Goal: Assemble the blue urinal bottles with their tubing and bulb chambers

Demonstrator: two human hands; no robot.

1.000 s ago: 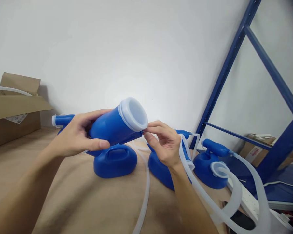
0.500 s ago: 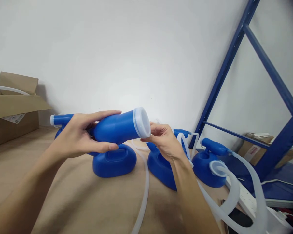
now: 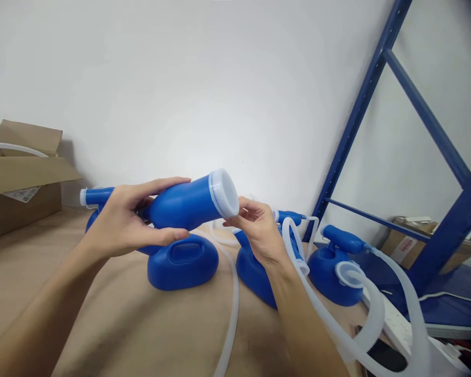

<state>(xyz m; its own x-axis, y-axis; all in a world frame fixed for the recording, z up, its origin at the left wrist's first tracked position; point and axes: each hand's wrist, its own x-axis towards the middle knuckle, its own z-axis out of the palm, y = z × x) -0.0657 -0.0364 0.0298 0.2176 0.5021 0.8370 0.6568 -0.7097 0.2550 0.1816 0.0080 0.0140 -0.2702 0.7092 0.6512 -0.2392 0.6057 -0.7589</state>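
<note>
My left hand is wrapped around a blue plastic urinal funnel, held tilted in the air with its wide mouth to the right. A translucent white cap covers that mouth. At the cap's lower right edge, my right hand is closed in a pinch; its fingertips partly hide the spot they grip. Below the funnel, a blue urinal bottle with a moulded handle stands on the table. Behind my right forearm is another blue bottle, partly covered.
A third blue bottle with a blue funnel and translucent hose stands at the right. A thin white tube crosses the table. An open cardboard box is at the left, a blue metal rack at the right.
The funnel and both hands have shifted slightly left, and the cap has risen a little. My right fingers stay at the cap's edge. The view has moved slightly.
</note>
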